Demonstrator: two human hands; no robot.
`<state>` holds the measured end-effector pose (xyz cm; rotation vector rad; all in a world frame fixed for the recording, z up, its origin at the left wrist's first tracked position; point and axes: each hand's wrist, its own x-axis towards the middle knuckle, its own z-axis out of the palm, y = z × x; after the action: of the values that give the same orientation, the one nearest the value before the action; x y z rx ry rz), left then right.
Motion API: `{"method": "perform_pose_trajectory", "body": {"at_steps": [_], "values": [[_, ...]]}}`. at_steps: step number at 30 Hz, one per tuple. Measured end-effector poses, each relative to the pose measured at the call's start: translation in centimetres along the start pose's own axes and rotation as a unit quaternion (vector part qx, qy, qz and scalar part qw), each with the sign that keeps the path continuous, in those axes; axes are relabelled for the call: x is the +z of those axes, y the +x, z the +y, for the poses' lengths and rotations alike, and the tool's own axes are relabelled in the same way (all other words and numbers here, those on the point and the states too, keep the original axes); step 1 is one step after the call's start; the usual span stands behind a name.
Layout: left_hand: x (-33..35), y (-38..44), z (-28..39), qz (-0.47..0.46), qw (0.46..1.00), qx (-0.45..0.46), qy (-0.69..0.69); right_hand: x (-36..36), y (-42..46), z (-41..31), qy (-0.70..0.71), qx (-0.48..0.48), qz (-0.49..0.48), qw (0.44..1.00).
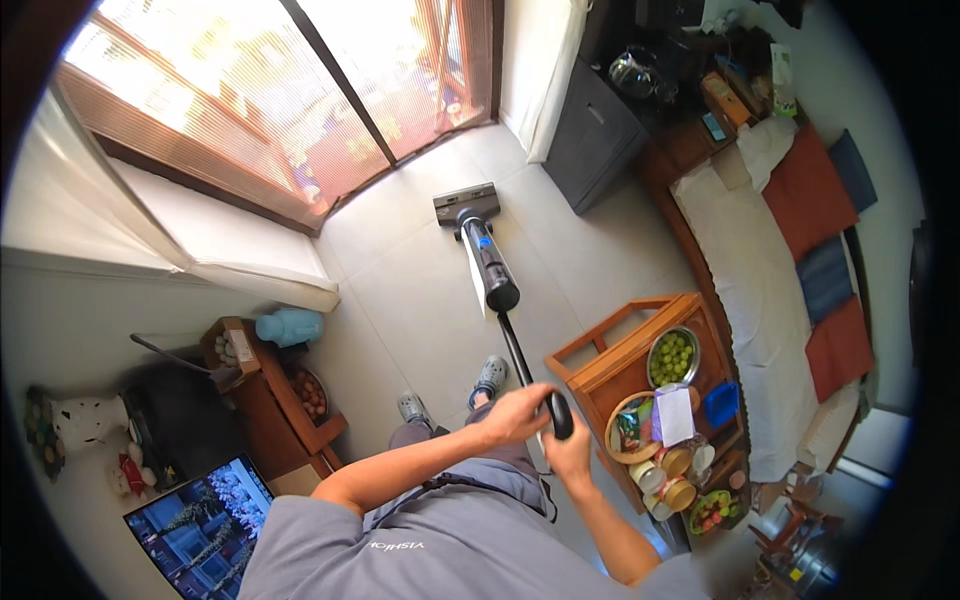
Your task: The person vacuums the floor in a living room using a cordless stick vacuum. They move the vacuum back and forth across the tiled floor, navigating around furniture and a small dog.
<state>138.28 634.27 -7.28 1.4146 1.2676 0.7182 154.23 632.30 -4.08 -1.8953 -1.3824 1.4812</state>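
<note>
An upright floor washer [491, 262] leans from the floor up towards me. Its flat floor head [466, 204] rests on the pale tiles near the glass door. A thin black pole [516, 349] joins the body to a black grip [559, 416] in front of my waist. My left hand [517, 414] wraps the upper end of the pole at the grip. Just below it, my right hand [568, 448] closes around the grip's lower end. Fingers of both hands partly hide the grip. My feet in grey clogs [491, 375] stand behind the machine's body.
A wooden coffee table [637, 345] at right bears a bowl of green grapes [673, 358], a basket [634, 448] and several jars [667, 476]. Beyond stands a covered sofa [750, 322]. A dark cabinet [592, 135] flanks the sliding door [300, 112]. At left are a wooden stand [277, 405] and a television [202, 525].
</note>
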Motion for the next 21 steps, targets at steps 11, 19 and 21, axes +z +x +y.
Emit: {"method": "perform_pose_trajectory", "body": {"at_steps": [11,19,21], "values": [[-6.7,5.6,-2.3,0.068,0.995,-0.068,-0.028,5.2,19.9,-3.7,0.013,-0.089,0.02,0.996],[-13.1,-10.1,-20.8,0.123,0.958,-0.259,0.018,-0.8,14.4,0.8,-0.015,-0.106,0.026,0.994],[-13.1,-18.4,-27.1,0.157,0.924,-0.341,0.078,-3.6,9.8,2.3,-0.053,-0.059,0.006,0.997]]}}
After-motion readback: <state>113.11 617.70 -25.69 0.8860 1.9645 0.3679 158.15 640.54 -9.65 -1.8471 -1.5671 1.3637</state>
